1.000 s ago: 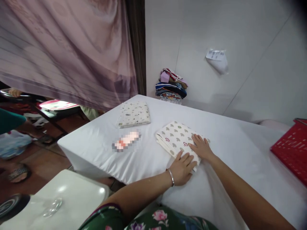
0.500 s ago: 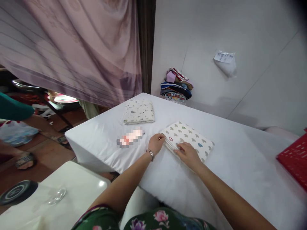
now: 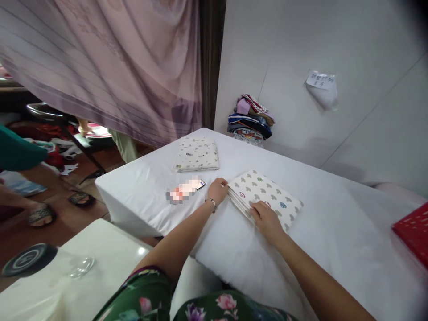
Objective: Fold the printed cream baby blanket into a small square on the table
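Observation:
A folded cloth (image 3: 277, 191), white with grey cloud-like shapes and a few coloured motifs, lies on the white-covered table (image 3: 334, 232). My left hand (image 3: 218, 191), a bracelet at its wrist, pinches the left corner of this cloth. Along the near edge, where the stacked layers show, my right hand (image 3: 266, 220) grips the cloth with its fingers on top; the thumb is partly hidden. Farther back lies a second folded cloth (image 3: 198, 155) with small dark prints. A phone (image 3: 199, 183), mostly blurred out, rests just left of my left hand.
A pile of folded clothes (image 3: 250, 118) stands by the wall beyond the table. On the right is a red basket (image 3: 414, 232). A smaller white table (image 3: 110, 249) at lower left holds a clear glass-like item (image 3: 82, 266). Another person's feet (image 3: 42, 215) show at left, near a hanging curtain (image 3: 140, 67).
The view has shifted slightly, moving the scene a little rightward. Both hands stay at the same cloth; its layers at the near edge look a bit more spread.

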A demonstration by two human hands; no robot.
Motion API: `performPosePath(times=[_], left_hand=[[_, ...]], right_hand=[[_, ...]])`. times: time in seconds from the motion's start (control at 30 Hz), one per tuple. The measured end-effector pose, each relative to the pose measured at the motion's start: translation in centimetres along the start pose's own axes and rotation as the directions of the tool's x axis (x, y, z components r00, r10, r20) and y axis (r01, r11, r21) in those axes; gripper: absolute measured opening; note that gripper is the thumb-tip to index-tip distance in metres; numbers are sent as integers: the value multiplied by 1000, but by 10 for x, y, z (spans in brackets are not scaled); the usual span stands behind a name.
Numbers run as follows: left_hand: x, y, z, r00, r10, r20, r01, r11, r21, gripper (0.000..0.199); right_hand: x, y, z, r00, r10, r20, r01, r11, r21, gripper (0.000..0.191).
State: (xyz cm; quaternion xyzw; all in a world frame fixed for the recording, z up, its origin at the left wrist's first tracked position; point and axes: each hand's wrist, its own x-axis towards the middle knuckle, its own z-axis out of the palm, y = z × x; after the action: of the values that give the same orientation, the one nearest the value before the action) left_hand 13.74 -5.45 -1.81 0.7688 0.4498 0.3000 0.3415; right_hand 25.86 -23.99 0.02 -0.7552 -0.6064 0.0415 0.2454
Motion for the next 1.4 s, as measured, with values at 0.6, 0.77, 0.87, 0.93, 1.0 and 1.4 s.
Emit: performPosePath(times=[0.6, 0.77, 0.87, 0.93, 1.0, 1.4], left_hand=[[0, -8, 1, 998, -45, 47, 50, 993, -107, 16], [-11, -7, -7, 916, 399, 29, -398, 917, -28, 29], [-13, -5, -9, 808, 576, 123, -588, 802, 104, 23], [-13, -5, -9, 777, 600, 190, -628, 756, 183, 18], [-11, -5, -9, 770, 597, 227, -638, 735, 231, 17], [-5, 13, -7, 433, 776, 459, -901, 360, 242, 16]], right_hand=[[0, -7, 1, 994, -11, 109, 23, 994, -110, 17], [1, -2, 1, 997, -14, 73, 14, 1000, 3, 16], [1, 1, 2, 999, 14, 28, -17, 996, 90, 15], [2, 3, 2, 999, 40, 20, -42, 991, 127, 16], [4, 5, 2, 998, 57, 33, -61, 989, 134, 18], [9, -10, -3, 986, 74, 150, -36, 969, -244, 18]])
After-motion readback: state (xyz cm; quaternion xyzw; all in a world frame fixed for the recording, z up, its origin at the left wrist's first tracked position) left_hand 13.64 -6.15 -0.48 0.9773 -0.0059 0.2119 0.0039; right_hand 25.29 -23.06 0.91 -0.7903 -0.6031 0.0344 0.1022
